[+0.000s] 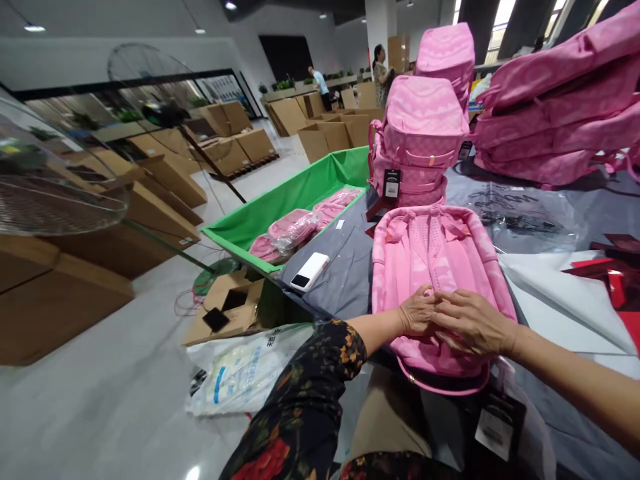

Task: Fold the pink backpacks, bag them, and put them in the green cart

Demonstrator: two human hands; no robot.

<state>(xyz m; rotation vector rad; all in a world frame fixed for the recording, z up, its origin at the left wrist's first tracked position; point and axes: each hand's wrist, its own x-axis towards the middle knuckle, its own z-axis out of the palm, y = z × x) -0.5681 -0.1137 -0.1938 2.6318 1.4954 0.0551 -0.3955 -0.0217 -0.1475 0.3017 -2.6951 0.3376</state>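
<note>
The pink backpack (425, 263) lay flat on the grey table cover (345, 283), at the edge nearest to the person, with its strap side upward; a stack of pink backpacks (427, 110) stood just behind it, and white sheets (560, 300) lay beside it on the right; the left hand (417, 313) and the right hand (473, 321) were together over its lower middle, fingers touching and bent down on the panel; whether they pinched some cloth between them, I could not tell; in my judgement the backpack was rather light, soft and padded, not fragile, and could sag if it was lifted from one corner only; the fabric looked matt, so probably not slippery; a good hold seemed to be at both padded side edges, or at the top end; as for its look, it had rounded corners, a paler pattern along the border, a dotted strip down the centre, and a dark gap at the lower end, behind a curved pink rim with a small metallic piece
</note>
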